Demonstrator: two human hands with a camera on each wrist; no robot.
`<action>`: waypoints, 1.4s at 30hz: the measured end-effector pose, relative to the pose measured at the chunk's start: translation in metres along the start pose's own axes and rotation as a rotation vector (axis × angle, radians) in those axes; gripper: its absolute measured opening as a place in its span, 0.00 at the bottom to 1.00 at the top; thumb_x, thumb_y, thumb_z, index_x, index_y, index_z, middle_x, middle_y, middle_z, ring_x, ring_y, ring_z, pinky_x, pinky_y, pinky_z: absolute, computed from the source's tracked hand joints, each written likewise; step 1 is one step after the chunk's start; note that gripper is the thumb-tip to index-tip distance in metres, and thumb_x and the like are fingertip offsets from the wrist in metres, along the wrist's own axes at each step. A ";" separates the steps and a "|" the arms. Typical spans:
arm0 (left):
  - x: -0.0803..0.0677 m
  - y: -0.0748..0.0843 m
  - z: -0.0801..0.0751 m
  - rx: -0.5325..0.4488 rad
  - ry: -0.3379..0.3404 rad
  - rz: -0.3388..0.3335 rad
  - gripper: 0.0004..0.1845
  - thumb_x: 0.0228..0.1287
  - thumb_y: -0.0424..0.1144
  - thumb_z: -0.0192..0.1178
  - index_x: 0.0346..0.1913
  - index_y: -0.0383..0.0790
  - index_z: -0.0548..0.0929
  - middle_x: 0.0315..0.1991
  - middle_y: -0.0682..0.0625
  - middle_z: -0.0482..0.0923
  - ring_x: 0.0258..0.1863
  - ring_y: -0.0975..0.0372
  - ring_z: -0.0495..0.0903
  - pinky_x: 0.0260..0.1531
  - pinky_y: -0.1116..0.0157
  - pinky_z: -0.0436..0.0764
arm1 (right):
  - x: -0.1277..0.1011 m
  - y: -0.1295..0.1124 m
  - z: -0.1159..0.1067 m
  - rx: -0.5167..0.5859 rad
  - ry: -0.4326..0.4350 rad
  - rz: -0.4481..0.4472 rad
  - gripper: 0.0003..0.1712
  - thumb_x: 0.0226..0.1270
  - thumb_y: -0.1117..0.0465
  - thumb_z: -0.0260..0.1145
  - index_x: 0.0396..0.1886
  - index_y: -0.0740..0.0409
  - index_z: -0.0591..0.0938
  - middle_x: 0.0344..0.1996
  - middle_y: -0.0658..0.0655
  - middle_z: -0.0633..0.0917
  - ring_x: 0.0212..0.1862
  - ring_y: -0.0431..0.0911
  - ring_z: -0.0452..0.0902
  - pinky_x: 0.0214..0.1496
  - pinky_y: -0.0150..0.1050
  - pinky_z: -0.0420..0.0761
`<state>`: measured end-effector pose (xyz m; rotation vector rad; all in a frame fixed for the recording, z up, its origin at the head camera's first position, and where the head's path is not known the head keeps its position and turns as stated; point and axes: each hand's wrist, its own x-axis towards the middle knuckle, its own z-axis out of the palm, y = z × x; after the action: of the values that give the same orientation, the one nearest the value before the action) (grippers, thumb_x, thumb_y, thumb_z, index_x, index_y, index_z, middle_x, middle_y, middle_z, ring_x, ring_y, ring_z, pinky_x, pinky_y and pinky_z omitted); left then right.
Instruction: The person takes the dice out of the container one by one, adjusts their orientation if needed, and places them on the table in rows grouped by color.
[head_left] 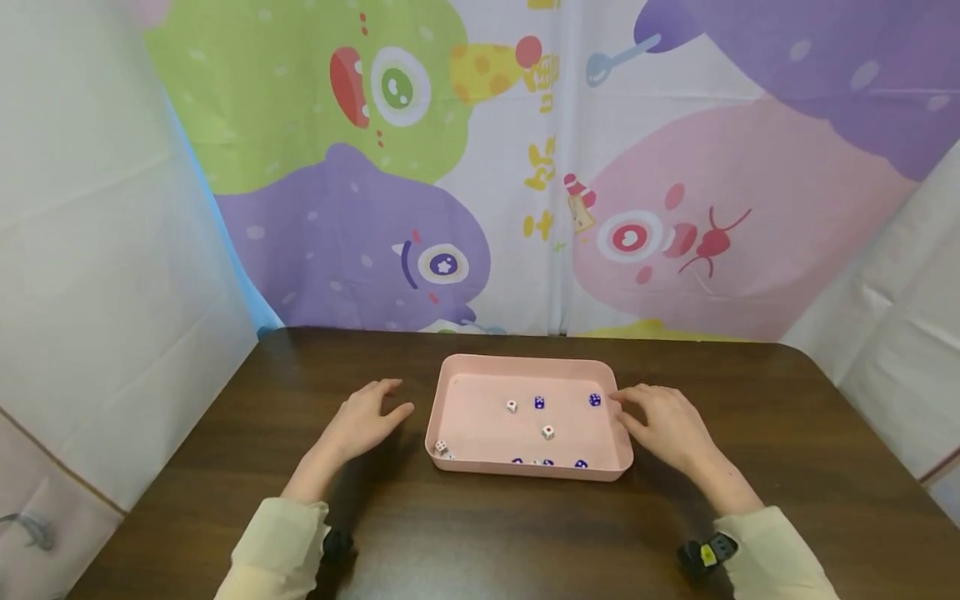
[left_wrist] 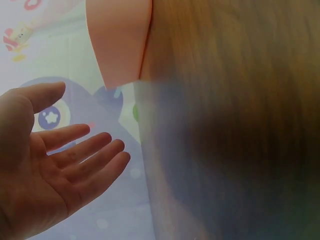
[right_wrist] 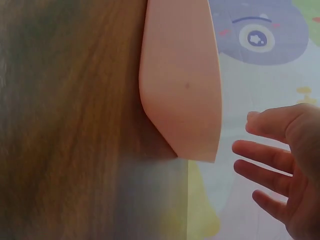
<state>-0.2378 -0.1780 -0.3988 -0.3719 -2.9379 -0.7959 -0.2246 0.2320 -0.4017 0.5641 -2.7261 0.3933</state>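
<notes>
Pink tray (head_left: 459,379) sits mid-worktop (head_left: 225,467), several small dice (head_left: 548,432) scattered inside. Left hand (head_left: 365,423) rests just left of tray, fingers spread and relaxed, not touching it. Right hand (head_left: 663,421) at tray's right rim, fingers loosely spread, fingertips (head_left: 617,398) at the far right corner; contact unclear

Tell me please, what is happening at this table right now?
A person sits at a dark wooden table with a pink tray in front of them. Small white and blue dice lie scattered in the tray. The left hand rests open on the table, apart from the tray's left side. The right hand is open too, its fingertips at the tray's right rim. Neither hand holds a die.
</notes>
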 end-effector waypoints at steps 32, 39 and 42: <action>-0.001 0.018 0.040 -0.312 -0.092 -0.093 0.18 0.60 0.35 0.56 0.51 0.30 0.75 0.38 0.41 0.81 0.19 0.61 0.77 0.19 0.68 0.79 | 0.001 -0.036 0.016 0.183 -0.377 -0.055 0.03 0.57 0.56 0.65 0.31 0.47 0.84 0.25 0.40 0.81 0.27 0.33 0.70 0.28 0.29 0.72; -0.002 0.020 0.040 -0.319 -0.099 -0.073 0.16 0.60 0.34 0.55 0.49 0.30 0.76 0.36 0.43 0.80 0.20 0.60 0.77 0.20 0.69 0.79 | 0.003 -0.037 0.018 0.175 -0.424 -0.049 0.04 0.57 0.55 0.65 0.29 0.47 0.83 0.25 0.38 0.81 0.27 0.33 0.70 0.30 0.32 0.71; -0.003 0.020 0.039 -0.331 -0.107 -0.054 0.15 0.60 0.33 0.55 0.49 0.29 0.76 0.34 0.43 0.80 0.21 0.60 0.77 0.20 0.69 0.79 | 0.004 -0.037 0.018 0.183 -0.448 -0.047 0.03 0.57 0.54 0.65 0.28 0.47 0.83 0.25 0.37 0.81 0.26 0.34 0.68 0.29 0.32 0.69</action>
<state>-0.2303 -0.1423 -0.4237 -0.3672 -2.9204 -1.3147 -0.2174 0.1920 -0.4092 0.8532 -3.1126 0.5678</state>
